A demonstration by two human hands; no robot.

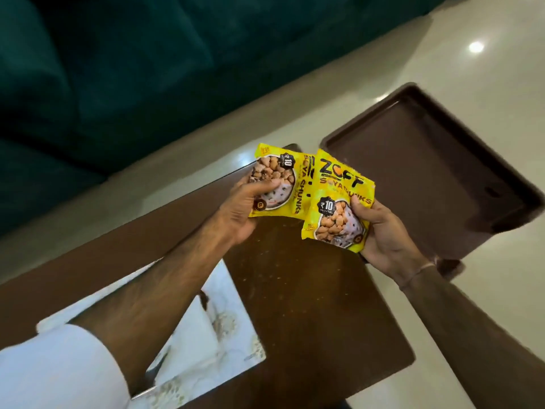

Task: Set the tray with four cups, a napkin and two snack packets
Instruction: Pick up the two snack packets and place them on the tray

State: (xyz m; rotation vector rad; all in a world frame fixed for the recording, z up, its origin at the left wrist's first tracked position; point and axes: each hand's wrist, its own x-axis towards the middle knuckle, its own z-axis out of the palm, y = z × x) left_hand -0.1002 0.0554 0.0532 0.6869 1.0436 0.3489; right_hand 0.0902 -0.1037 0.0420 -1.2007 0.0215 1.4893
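Two yellow snack packets of soya chunks are held above the brown table. My left hand (241,208) grips the left packet (283,184) with the thumb across its front. My right hand (383,234) grips the right packet (339,199) from its lower right corner, and this one overlaps the left packet's edge. A dark brown rectangular tray (483,184) with nothing in it lies to the right of the packets, beyond my right hand. No cups or napkin are in view.
The brown table (309,305) has a white marble inlay (200,329) under my left forearm. A dark green sofa (103,69) fills the upper left. Glossy cream floor (457,48) surrounds the table and tray.
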